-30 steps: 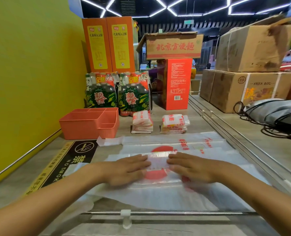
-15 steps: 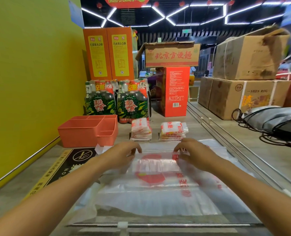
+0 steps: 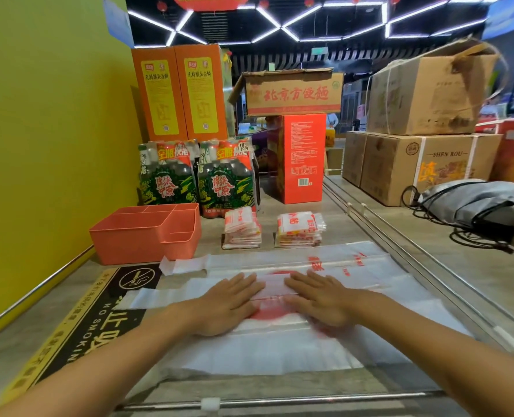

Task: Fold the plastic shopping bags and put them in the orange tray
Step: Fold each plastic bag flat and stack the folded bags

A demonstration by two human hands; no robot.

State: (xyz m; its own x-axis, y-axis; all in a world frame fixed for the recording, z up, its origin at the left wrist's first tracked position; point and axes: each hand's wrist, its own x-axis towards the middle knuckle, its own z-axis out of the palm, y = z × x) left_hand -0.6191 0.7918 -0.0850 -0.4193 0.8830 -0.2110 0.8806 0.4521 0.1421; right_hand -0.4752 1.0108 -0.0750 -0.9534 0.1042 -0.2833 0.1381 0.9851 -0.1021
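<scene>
Pressing flat, my fingers (image 3: 243, 281) lie straight on the bag (image 3: 279, 350); half a second ago they pinched its raised far edge. Left hand (image 3: 225, 305) and right hand (image 3: 321, 302) crease that fold on the counter; tray (image 3: 135, 239) waits far-left.

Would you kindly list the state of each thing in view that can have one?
Plastic bag: spread flat on the counter, partly folded, under both hands.
Left hand: flat, pressing the bag.
Right hand: flat, pressing the bag.
Orange tray: upright; no bags visible inside.
Folded bag stacks: two piles behind the bag, outside the tray.
Noodle carton: top flaps open.
</scene>
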